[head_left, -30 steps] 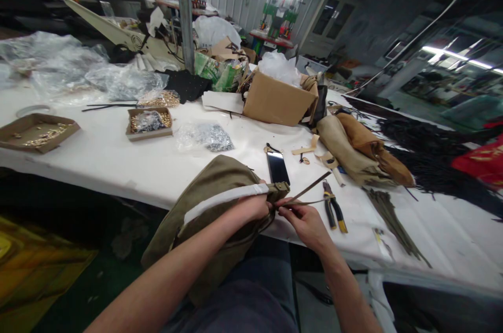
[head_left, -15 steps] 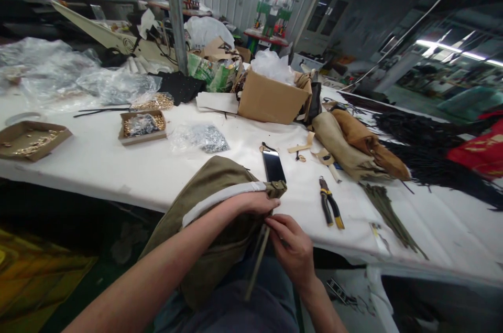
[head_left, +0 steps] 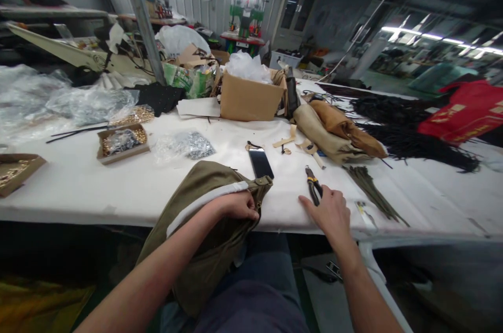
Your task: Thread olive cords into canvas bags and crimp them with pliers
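An olive-green fabric bag (head_left: 206,173) with a white strip along its opening leans on the table edge and over my lap. My left hand (head_left: 241,204) is closed on the bag's edge by the zipper, near its corner; the fingertips are partly hidden. To the right, my right hand (head_left: 333,212) is over the handles of black-and-yellow pliers (head_left: 312,186), thumb spread from the fingers. Whether the fingers touch the handles is hard to tell. A dark-screened phone (head_left: 261,163) lies just beyond the bag's corner.
Small boxes of gold-coloured hardware (head_left: 131,154) and a plastic bag of silver pieces (head_left: 199,145) lie left. A cardboard box (head_left: 251,98) stands at the back. Rolled tan and brown material (head_left: 334,128) and green straps (head_left: 373,191) lie right, beyond them a red bag (head_left: 463,110).
My right hand has left the bag's corner and a thin strip there, moving right to the pliers. My left hand stays at the bag's edge. The view has turned right.
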A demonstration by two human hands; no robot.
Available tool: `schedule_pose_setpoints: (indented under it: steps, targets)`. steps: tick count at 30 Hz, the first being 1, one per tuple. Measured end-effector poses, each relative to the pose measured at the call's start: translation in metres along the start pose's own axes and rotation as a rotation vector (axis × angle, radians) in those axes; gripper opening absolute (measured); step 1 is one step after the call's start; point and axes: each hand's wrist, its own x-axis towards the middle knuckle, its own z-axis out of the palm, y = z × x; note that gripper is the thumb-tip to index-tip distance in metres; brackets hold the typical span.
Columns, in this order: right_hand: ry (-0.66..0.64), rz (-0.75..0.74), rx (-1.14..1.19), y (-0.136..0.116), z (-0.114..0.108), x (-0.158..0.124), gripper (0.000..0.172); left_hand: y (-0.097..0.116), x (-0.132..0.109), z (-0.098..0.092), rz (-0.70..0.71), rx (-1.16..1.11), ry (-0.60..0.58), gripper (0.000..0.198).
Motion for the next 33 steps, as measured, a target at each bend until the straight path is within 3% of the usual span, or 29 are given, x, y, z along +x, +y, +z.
schedule_pose_setpoints:
  steps: [2, 4, 8, 11, 13, 15, 18, 21, 29, 33]
  targets:
    - [-0.113, 0.125, -0.104, 0.01, 0.001, 0.026, 0.074, 0.0, -0.001, -0.006, 0.029, 0.012, -0.028, 0.021]
    - [-0.155, 0.171, -0.06, 0.013, 0.002, 0.044, 0.064, 0.0, -0.004, -0.011, 0.063, 0.014, -0.05, 0.021]
    - [-0.212, 0.228, 0.111, 0.01, -0.005, 0.045, 0.055, -0.002, -0.008, -0.013, 0.111, -0.005, -0.042, 0.024]
    - [-0.378, 0.226, 0.479, 0.001, -0.014, -0.001, 0.061, -0.004, -0.007, -0.012, 0.129, -0.024, -0.043, 0.028]
    - [-0.546, 0.259, 0.883, -0.011, -0.018, -0.049, 0.063, -0.005, -0.004, -0.014, 0.143, -0.03, -0.064, 0.031]
    - [-0.691, 0.308, 1.108, -0.025, -0.021, -0.1, 0.063, -0.006, -0.001, -0.016, 0.157, -0.03, -0.096, 0.034]
    - [-0.88, 0.322, 1.112, -0.046, -0.02, -0.156, 0.061, -0.008, 0.004, -0.019, 0.174, -0.027, -0.143, 0.04]
    - [-1.018, 0.414, 1.129, -0.058, -0.014, -0.175, 0.068, -0.01, 0.004, -0.019, 0.181, -0.024, -0.145, 0.042]
    - [-1.008, 0.719, 1.309, -0.068, -0.011, -0.151, 0.07, -0.01, -0.007, -0.008, 0.176, -0.026, -0.07, 0.031]
    - [-0.977, 0.85, 1.456, -0.079, -0.009, -0.154, 0.07, -0.012, -0.007, 0.0, 0.185, -0.048, -0.044, 0.025]
